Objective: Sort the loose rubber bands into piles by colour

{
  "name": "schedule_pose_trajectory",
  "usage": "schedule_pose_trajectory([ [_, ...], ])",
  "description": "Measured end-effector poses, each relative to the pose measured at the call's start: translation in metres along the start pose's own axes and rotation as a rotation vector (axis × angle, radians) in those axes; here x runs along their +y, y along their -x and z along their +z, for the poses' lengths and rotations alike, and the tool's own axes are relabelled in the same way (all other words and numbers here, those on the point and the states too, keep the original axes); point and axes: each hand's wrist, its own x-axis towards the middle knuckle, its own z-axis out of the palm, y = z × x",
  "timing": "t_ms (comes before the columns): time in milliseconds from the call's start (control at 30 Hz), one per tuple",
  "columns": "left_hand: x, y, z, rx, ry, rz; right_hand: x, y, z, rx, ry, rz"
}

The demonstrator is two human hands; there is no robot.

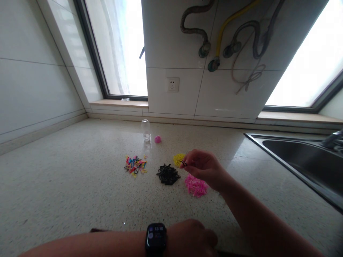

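Observation:
My right hand (203,166) is closed in a pinch, a small black rubber band (183,163) between thumb and forefinger. It hovers over the yellow rubber bands (178,160) and partly covers them. Just below the wrist lies a heap of pink rubber bands (196,185). Left of the fingertips is a heap of black rubber bands (168,174), and farther left a loose pile of mixed-colour bands (135,165). My left hand (193,238), with a smartwatch on its wrist, rests curled at the counter's near edge; no object shows in it.
A clear small bottle (145,130) stands upside down behind the piles, beside a pink cap (158,139). A steel sink (294,157) is set into the speckled counter (66,178) at right. Wall, socket (173,84) and hoses are behind.

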Motion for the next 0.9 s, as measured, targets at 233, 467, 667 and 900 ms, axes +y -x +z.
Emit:
schedule_pose_trajectory([
  [233,-0.0012,0.0001,0.0008,0.001,0.032,-0.013,-0.002,0.0,0.0005,-0.023,0.03,-0.058],
  [467,0.0008,0.0026,0.0008,0.015,0.023,0.0,-0.004,0.0003,0.0007,-0.03,0.029,-0.041],
  [667,0.0009,0.0003,-0.0027,-0.036,0.007,-0.014,-0.0042,0.0015,0.0015,0.013,0.04,0.017],
  [900,0.0014,0.0001,-0.0002,-0.044,0.019,-0.009,-0.005,0.0008,0.0037,0.023,-0.014,0.068],
])
